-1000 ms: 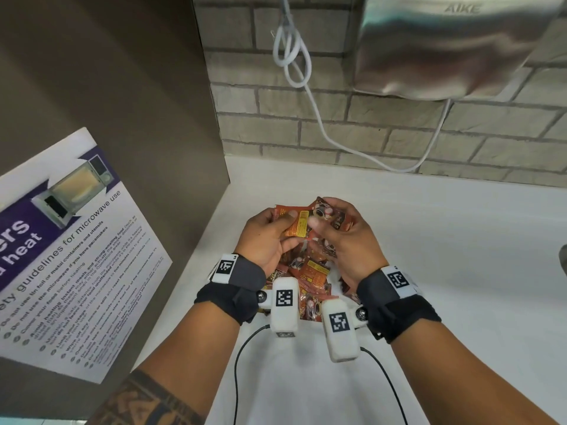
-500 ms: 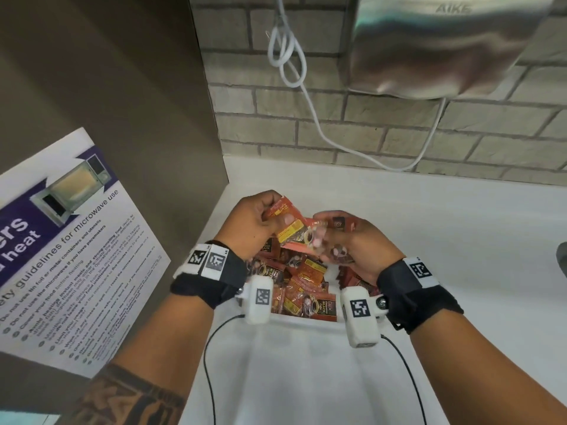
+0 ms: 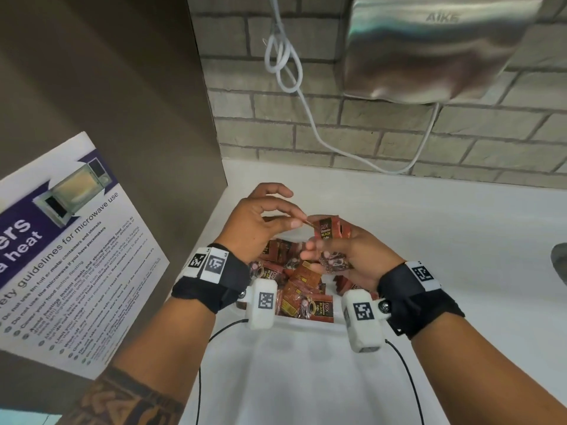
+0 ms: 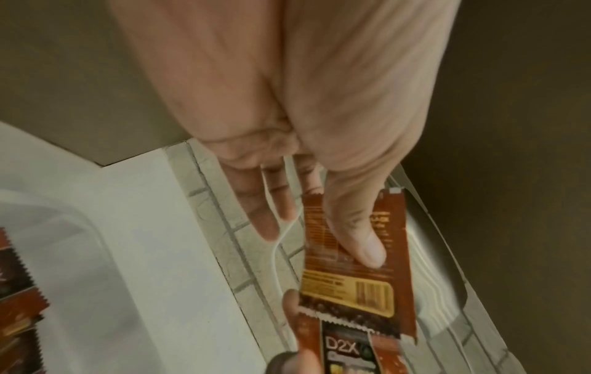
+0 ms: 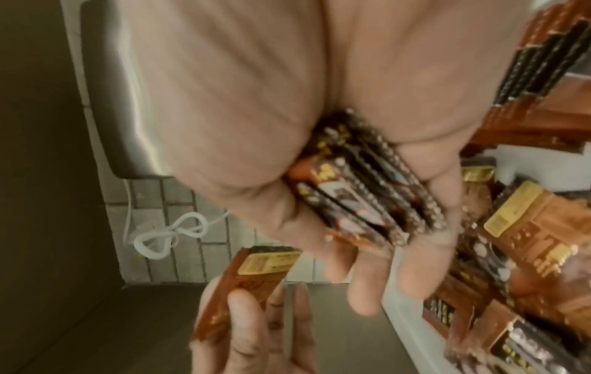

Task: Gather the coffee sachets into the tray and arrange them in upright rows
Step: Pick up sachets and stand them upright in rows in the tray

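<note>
Grey brick wall (image 3: 383, 133) backs a smooth white countertop (image 3: 445, 271); a brushed-steel hand dryer (image 3: 429, 47) hangs on the brick with a knotted white cord (image 3: 282, 56) beside it. White plastic tray (image 3: 306, 322) sits on the countertop, its near rim glossy. Inside the tray: a loose, unsorted heap of flat reddish-brown foil coffee sachets (image 3: 294, 289) with serrated ends and yellow barcode panels. Left hand (image 3: 260, 222), above the tray's left side: thumb and forefinger pinch one single sachet (image 4: 355, 265) by its upper part, remaining fingers (image 4: 272, 217) extended and apart. Right hand (image 3: 352, 256), above the tray's right side: fingers curled, clamping a squared stack of sachets (image 5: 367, 182) edge-on against the palm. The single sachet's lower end overlaps the top of the stack.
</note>
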Tool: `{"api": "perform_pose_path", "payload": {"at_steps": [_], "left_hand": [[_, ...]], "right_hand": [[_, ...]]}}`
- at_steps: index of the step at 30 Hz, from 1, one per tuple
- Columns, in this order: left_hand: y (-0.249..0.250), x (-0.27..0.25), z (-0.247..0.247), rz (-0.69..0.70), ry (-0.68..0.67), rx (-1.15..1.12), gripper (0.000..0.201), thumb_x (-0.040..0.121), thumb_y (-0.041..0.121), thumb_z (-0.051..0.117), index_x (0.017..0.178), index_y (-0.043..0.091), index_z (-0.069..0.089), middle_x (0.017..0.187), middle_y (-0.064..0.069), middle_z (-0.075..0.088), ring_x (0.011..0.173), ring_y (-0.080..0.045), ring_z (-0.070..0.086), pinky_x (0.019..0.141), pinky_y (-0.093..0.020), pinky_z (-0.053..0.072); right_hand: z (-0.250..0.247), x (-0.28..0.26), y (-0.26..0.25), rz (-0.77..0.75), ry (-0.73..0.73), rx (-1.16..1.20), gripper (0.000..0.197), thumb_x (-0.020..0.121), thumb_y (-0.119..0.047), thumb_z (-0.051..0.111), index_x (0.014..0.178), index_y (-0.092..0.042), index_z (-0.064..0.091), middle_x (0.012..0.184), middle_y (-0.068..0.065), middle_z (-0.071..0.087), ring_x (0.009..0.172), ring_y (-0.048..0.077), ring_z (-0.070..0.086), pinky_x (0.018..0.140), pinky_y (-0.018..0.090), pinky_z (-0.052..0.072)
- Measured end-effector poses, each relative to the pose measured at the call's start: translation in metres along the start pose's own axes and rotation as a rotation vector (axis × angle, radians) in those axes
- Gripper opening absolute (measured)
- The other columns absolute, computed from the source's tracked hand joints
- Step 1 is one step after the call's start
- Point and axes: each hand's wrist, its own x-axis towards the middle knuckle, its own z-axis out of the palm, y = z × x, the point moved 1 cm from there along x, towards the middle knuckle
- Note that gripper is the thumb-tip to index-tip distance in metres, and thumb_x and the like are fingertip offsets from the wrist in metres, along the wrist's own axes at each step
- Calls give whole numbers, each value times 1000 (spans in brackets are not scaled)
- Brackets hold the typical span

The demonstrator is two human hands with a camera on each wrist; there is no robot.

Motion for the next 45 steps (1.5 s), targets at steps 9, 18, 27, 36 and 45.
{"api": "perform_pose_path", "payload": {"at_steps": [9, 18, 27, 36, 45], "left_hand": [[3, -15, 4, -50, -90, 22, 46, 83, -22, 54, 92, 15, 80, 106, -11, 68, 105, -23, 65, 100, -38, 51], [8, -17, 2, -135, -102, -140, 26, 89, -8, 67, 111, 7, 65, 111, -9, 70, 96, -17, 68, 84, -34, 57], [25, -19, 18, 11, -218, 265, 49, 90, -5, 61, 128, 26, 60, 130, 4, 51, 116, -5, 55, 98, -29, 53], [33, -24, 41, 132, -359, 553, 79, 73, 25, 86, 136, 38, 41, 121, 18, 61, 99, 21, 45, 108, -42, 35], [26, -10, 49, 136, -322, 595, 76, 67, 13, 84, 133, 30, 50, 118, 4, 63, 104, -14, 60, 88, -41, 54]], "right_hand": [[10, 7, -10, -111, 103, 208, 45, 88, -37, 67, 121, -7, 64, 105, 15, 72, 88, 26, 69, 71, 36, 59], [12, 1, -1, -146, 2, -62, 45, 85, -6, 74, 127, -4, 58, 112, 25, 68, 93, 33, 69, 82, 43, 57], [14, -3, 2, 11, -66, 111, 33, 87, 6, 63, 120, 8, 62, 117, 31, 65, 106, 40, 66, 96, 51, 52], [18, -3, -4, 20, -82, 217, 24, 79, -3, 64, 103, 0, 65, 101, 23, 65, 97, 32, 65, 86, 44, 50], [4, -13, -8, -57, 80, 19, 28, 93, -8, 64, 119, 3, 62, 109, 17, 71, 95, 26, 69, 84, 40, 58]]}}
